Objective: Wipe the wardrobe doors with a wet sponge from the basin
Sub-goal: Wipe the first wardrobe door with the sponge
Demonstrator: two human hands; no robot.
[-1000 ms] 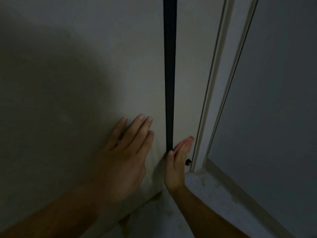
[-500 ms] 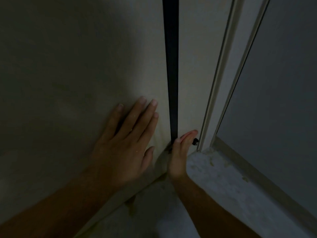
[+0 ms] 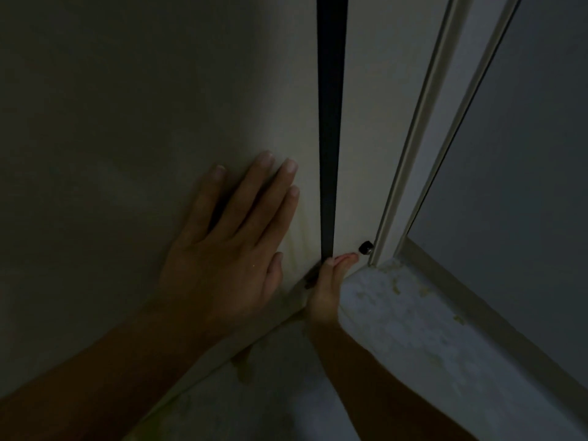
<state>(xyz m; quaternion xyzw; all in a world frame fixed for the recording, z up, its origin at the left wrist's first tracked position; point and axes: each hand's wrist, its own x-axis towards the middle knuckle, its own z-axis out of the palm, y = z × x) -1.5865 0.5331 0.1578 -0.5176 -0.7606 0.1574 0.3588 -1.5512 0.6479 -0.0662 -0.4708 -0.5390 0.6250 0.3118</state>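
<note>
Beside the dark gap (image 3: pixel 331 122) between the wardrobe doors (image 3: pixel 127 122), left hand (image 3: pixel 229 249) presses flat, fingers straight; right hand (image 3: pixel 327 288) touches the lower edge with extended fingers (image 3: pixel 346 257).

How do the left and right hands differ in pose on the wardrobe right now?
The left hand lies flat on the left door, back showing, fingers spread; the right hand is turned edge-on. The left hand sits higher on the panel; the right hand is at the foot of the dark gap. Both have straight fingers and visibly hold nothing.

Left hand (image 3: pixel 222 259) flat, fingers (image 3: pixel 254 192) straight, right hand (image 3: pixel 326 288) edge-on, extended
</note>
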